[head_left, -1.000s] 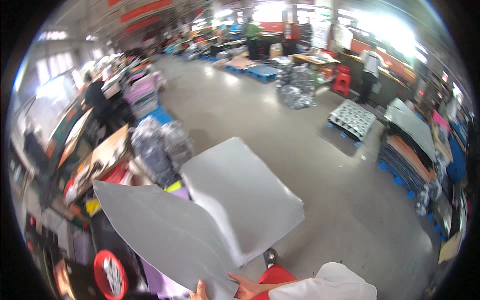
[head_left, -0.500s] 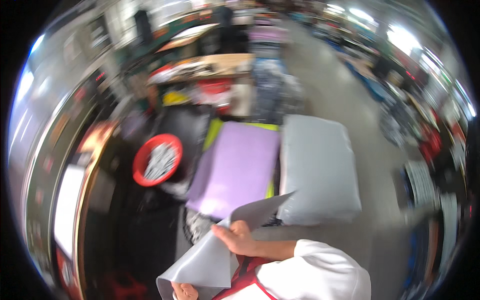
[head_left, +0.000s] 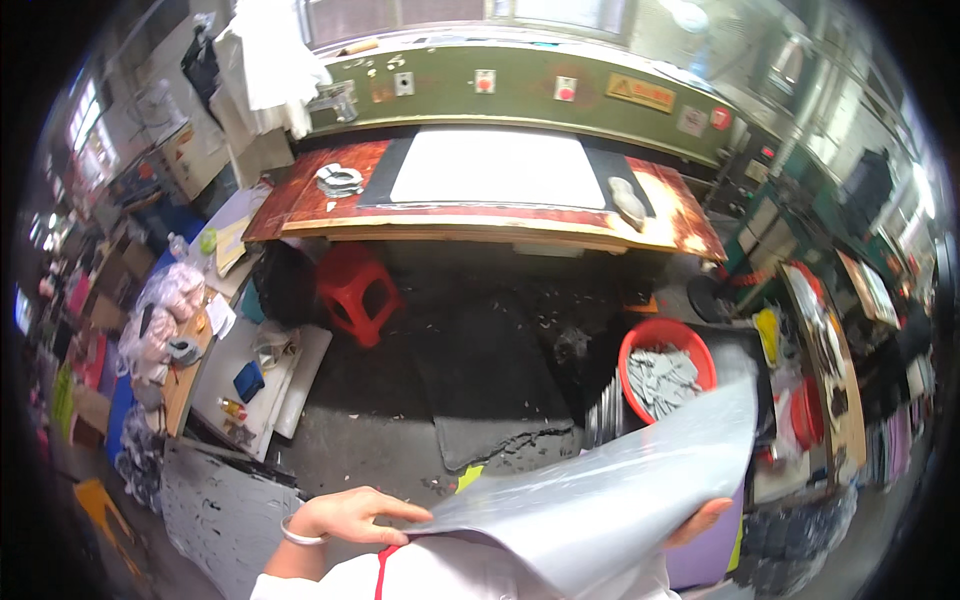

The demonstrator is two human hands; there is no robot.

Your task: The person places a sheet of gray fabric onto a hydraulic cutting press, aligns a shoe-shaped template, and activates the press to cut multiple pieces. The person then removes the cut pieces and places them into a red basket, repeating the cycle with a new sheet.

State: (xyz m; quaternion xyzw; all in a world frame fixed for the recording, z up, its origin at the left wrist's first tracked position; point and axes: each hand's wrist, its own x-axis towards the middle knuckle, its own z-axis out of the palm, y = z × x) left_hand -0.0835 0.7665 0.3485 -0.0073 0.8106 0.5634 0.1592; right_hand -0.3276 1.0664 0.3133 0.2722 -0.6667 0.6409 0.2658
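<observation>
A large, glossy grey sheet point(head_left: 610, 480) lies in both my hands, its middle bowed and its far right corner raised. My left hand point(head_left: 365, 514), with a pale bangle at the wrist, is closed on the sheet's left end. The sheet's right part rests against my right hand point(head_left: 697, 522), whose fingers curl around its near edge; its palm is hidden behind the sheet. Just beyond the sheet stands a red basin point(head_left: 712, 362) filled with grey scraps point(head_left: 660, 380). Part of a purple sheet point(head_left: 705, 550) shows below my right hand.
Ahead stands a green machine point(head_left: 450, 85) with a worn red-brown bench point(head_left: 300, 205). A white sheet point(head_left: 495, 168) on a dark pad lies on it. A red stool point(head_left: 355, 295) stands beneath its left side. Black matting point(head_left: 490, 385) covers floor ahead; a cluttered cart point(head_left: 235, 375) is at left.
My view has swung left, from the stacks of sheets to the green machine and bench. The grey sheet came along in both hands and is now spread wider between them.
</observation>
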